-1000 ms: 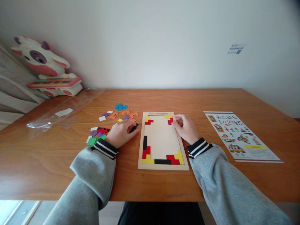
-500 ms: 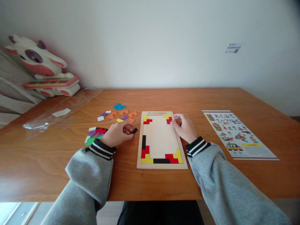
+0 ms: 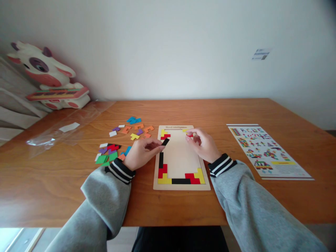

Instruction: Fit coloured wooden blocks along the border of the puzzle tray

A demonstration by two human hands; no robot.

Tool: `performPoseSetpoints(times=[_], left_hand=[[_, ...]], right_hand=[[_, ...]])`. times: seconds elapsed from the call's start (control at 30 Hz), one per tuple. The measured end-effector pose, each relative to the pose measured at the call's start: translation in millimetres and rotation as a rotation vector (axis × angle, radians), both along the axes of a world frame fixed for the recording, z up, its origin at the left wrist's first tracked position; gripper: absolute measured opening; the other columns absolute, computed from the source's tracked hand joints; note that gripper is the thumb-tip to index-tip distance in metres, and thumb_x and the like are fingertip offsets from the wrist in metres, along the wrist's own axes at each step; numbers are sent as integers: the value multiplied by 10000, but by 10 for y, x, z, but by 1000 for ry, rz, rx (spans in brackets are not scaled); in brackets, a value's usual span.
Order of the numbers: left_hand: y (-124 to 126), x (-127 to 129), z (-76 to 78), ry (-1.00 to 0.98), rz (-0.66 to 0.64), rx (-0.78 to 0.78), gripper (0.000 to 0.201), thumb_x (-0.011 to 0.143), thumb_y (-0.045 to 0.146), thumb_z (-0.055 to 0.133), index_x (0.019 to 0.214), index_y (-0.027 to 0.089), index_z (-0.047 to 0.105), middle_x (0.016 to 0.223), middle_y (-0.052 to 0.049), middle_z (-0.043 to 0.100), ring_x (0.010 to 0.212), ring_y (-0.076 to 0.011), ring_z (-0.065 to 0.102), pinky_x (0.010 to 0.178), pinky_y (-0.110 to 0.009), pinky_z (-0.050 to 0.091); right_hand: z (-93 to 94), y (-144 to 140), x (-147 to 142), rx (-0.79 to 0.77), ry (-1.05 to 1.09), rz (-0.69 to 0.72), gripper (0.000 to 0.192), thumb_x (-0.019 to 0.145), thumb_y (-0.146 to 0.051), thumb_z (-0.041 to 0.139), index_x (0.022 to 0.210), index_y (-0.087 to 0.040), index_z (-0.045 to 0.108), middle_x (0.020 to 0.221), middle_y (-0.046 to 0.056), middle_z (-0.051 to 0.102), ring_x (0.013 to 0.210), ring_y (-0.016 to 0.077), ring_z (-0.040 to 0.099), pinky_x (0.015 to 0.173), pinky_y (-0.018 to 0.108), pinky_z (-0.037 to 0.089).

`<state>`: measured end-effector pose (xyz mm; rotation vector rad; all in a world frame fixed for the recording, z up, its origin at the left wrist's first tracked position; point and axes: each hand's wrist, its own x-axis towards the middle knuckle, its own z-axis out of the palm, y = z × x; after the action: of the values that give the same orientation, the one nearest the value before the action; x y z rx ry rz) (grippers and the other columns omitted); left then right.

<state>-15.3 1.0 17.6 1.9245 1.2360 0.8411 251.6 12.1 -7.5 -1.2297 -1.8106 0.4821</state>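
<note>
A person in grey sleeves with striped cuffs works a wooden puzzle tray (image 3: 182, 187) lying lengthwise on a table (image 3: 168, 112), its long axis running away from the body. The left hand (image 3: 141, 154) pinches a short black bar (image 3: 165, 141) between thumb and fingertips, grip closed on it, at the tray's left rim just below the yellow and red pieces set in the far left corner (image 3: 165, 134). The bar is tilted, its long axis running diagonally, far end toward the tray's middle, near end toward the hand. The right hand (image 3: 203, 145) rests over the tray's far right corner, fingers curled onto a red piece (image 3: 189, 134) beside a yellow one; whether it grips the piece or only presses it cannot be told. Along the tray's left side sit an upright black piece (image 3: 161, 159), then red and yellow; a black bar (image 3: 181, 181), red and yellow line the near edge. Loose coloured pieces (image 3: 131, 127) lie scattered left of the tray, with a second cluster (image 3: 109, 154) near the left wrist. A printed pattern sheet (image 3: 265, 150) lies well to the right. A clear plastic bag (image 3: 57, 133) and a cow toy (image 3: 47, 75) sit far left.
</note>
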Motion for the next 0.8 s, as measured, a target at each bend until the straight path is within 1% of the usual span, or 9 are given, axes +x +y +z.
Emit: performPoseSetpoints(times=[0.13,0.2,0.27,0.37,0.5,0.57,0.63,0.7,0.8], left_hand=[[-87,122,-51,-91,-79,-70,307,860,457,676,918,157,709,745,-24,727,623,-143,670,587,-230,541],[-106,147,-69,-78,-103,-19,267,868,419,684,915,160,727,776,-33,731,666,-144,676,618,-228,542],[-111,158,-76,-40,-142,59,213,881,372,684,898,169,744,821,-40,735,729,-145,677,660,-227,537],[-102,155,-78,-15,-180,124,173,909,326,656,946,180,740,886,-42,734,780,-139,671,691,-221,535],[-78,119,-93,46,-134,222,172,945,302,596,984,174,705,928,-45,712,750,-119,646,658,-212,521],[-66,97,-107,90,-135,273,170,960,278,563,933,175,696,925,-41,700,744,-114,633,654,-210,512],[-54,81,-125,130,-144,317,174,965,266,550,913,180,693,939,-40,697,749,-115,629,674,-218,516],[-44,72,-146,168,-158,365,165,963,260,554,923,186,696,954,-40,701,772,-123,639,722,-235,530],[-36,67,-170,209,-178,426,152,957,246,563,930,189,702,970,-44,710,855,-148,659,797,-261,540]], right_hand=[[110,-140,-137,-169,108,283,303,896,-432,632,1091,-204,668,888,41,705,671,131,579,600,271,471],[133,-185,-188,-205,131,349,281,879,-434,667,1035,-201,697,825,29,693,662,128,572,605,268,470],[142,-206,-213,-207,137,380,230,866,-424,691,920,-203,713,768,18,681,632,124,554,582,264,457],[144,-199,-169,-123,115,360,193,859,-377,703,784,-203,672,720,11,666,601,123,542,559,264,447],[129,-156,84,137,-49,240,33,849,-215,669,858,-207,638,804,30,678,637,141,586,595,290,484],[107,-138,251,247,-169,232,58,844,-165,651,867,-216,640,841,42,688,721,171,636,679,323,525],[80,-125,393,296,-241,225,82,832,-149,656,854,-225,634,899,55,710,843,206,679,774,360,551],[56,-118,483,313,-292,238,92,838,-146,649,869,-231,635,960,60,736,906,219,700,831,384,562],[35,-114,523,292,-328,256,107,847,-142,635,891,-238,646,1005,55,761,939,219,712,854,394,573]])
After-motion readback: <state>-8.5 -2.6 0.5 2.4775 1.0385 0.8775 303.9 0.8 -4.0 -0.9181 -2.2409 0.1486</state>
